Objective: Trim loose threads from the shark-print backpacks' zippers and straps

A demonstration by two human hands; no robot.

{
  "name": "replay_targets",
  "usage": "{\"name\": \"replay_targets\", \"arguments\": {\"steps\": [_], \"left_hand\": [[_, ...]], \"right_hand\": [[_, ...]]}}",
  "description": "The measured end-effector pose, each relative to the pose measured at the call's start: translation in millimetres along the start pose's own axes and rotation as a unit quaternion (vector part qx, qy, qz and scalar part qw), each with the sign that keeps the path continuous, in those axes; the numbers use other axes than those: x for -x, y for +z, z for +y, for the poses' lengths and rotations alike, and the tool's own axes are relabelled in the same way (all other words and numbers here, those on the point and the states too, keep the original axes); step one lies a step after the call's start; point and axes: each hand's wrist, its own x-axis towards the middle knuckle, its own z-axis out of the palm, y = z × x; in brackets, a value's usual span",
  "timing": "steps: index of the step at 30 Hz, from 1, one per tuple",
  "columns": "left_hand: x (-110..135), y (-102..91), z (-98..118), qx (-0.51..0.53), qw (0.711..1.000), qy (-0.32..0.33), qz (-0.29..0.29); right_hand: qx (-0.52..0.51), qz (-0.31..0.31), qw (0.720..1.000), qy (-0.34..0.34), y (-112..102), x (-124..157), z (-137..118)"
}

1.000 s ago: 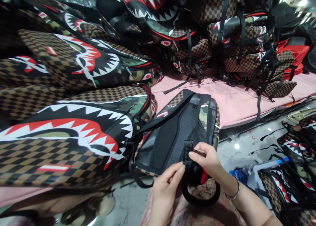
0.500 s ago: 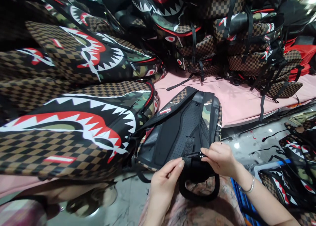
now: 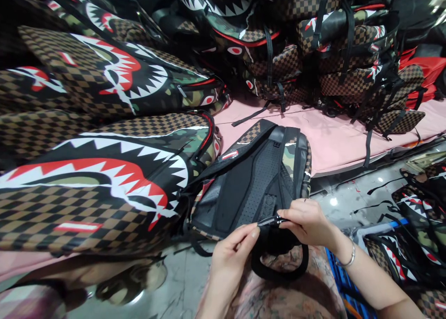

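Observation:
A black backpack (image 3: 240,189) with checkered and camouflage trim lies with its padded, strapped back facing up. Its nearest end, where a black loop handle (image 3: 278,275) hangs, rests close to my lap. My right hand (image 3: 306,221) is closed in a pinch on a slim black-and-silver piece (image 3: 270,221), which points left; whether it is a small tool or a zipper pull I cannot tell. My left hand (image 3: 235,249) is closed too, thumb and forefinger pressed together at the tip of that piece, beside the bag's edge. What lies between those fingertips is too small to make out.
Shark-mouth backpacks (image 3: 90,184) are piled at left, and more stacked bags (image 3: 348,77) stand behind on a pink-covered table (image 3: 334,142). A blue crate (image 3: 336,272) with bags is at lower right. Another person's arm (image 3: 66,270) shows at lower left.
The black-and-silver piece and my right hand have shifted slightly left and down, bringing the piece's tip to my left fingertips. The view has shifted slightly.

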Motion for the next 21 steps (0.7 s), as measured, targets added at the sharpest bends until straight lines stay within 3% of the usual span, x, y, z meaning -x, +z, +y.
{"name": "replay_targets", "arguments": {"steps": [3, 5, 7, 9, 12, 15, 18, 21], "left_hand": [[-0.7, -1.7, 3.8, 0.063, 0.997, -0.035, -0.005], [-0.7, -10.6, 8.3, 0.133, 0.99, -0.041, -0.024], [-0.8, -25.1, 14.3, 0.189, 0.98, -0.016, -0.062], [-2.3, -39.5, 22.4, 0.213, 0.97, 0.018, -0.117], [-8.8, -44.3, 35.9, 0.161, 0.971, 0.022, -0.173], [-18.7, -20.6, 40.8, -0.026, 0.981, 0.017, -0.192], [-27.1, 16.0, 30.3, -0.182, 0.958, 0.034, -0.218], [-31.1, 43.2, 13.7, -0.251, 0.934, 0.093, -0.237]], "right_hand": [[-0.088, 0.031, 0.995, 0.03, 0.2, 1.8, -0.5], [-0.185, 0.106, 0.97, 0.116, 0.6, 5.5, 3.7], [-0.28, 0.198, 0.91, 0.232, 1.6, 13.2, 12.8], [-0.363, 0.249, 0.841, 0.315, 3.9, 25.8, 24.3], [-0.437, 0.23, 0.789, 0.366, 11.0, 50.4, 35.0], [-0.428, 0.176, 0.789, 0.403, 23.2, 72.5, 29.3], [-0.403, 0.155, 0.806, 0.406, 39.4, 85.6, 14.1], [-0.389, 0.153, 0.806, 0.42, 54.7, 89.4, 1.6]]}}
